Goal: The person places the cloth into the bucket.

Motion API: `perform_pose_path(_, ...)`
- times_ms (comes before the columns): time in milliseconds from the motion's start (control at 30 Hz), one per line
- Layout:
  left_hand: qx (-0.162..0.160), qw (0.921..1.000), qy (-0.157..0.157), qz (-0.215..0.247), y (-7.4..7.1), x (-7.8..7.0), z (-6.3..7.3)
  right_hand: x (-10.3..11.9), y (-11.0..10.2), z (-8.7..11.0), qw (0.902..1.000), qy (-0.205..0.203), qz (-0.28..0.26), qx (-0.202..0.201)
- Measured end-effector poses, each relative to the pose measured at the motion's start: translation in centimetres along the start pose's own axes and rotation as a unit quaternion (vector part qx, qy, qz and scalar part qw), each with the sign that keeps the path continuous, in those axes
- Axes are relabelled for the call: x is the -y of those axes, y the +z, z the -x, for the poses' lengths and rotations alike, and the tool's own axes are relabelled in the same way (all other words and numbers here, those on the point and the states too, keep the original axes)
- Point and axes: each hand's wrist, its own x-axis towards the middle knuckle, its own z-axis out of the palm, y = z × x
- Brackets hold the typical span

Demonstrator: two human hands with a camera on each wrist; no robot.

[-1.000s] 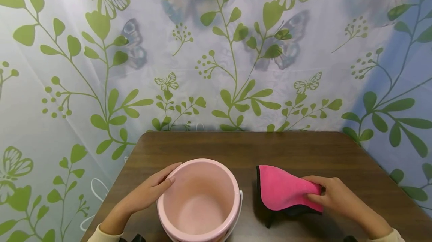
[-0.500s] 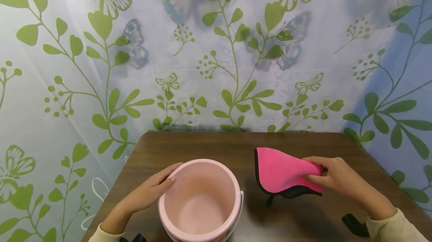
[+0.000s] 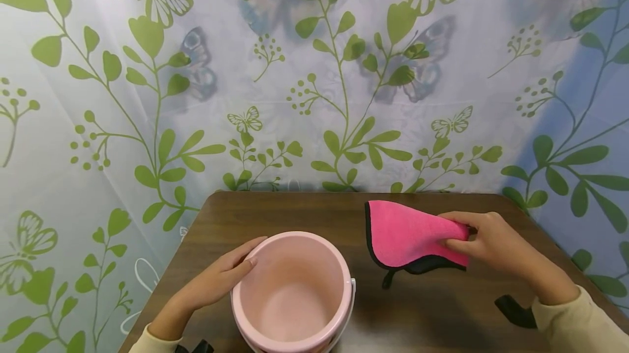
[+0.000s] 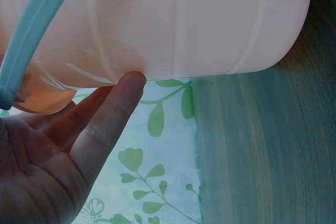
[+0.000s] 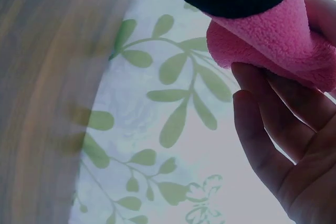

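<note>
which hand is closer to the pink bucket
Left. The left hand rests against the rim on the left side of the pink bucket; the right hand is apart from it, off to its right, holding the black-edged pink cloth.

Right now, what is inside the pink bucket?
In the pink bucket, only its inner wall and floor show; the near inside is hidden behind its rim.

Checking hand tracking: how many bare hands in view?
2. Left bare hand touches the round pale-pink plastic bucket; right bare hand grips the hot-pink, black-edged fleecy cloth. No others visible.
</note>
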Motion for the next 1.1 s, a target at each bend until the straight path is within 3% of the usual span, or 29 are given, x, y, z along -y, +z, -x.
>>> perform_pose_path(700, -0.007, 0.9999, 0.005, -0.012, 0.0, 0.0, -0.2, 2.7, -2.1, -3.3, 0.9986, -0.043, 0.02, -0.023)
perform_pose_path(1100, -0.009, 0.9999, 0.005, -0.014, 0.0, 0.1, -0.1, 5.0, -1.8, -5.0, 0.9967, -0.074, -0.03, -0.009)
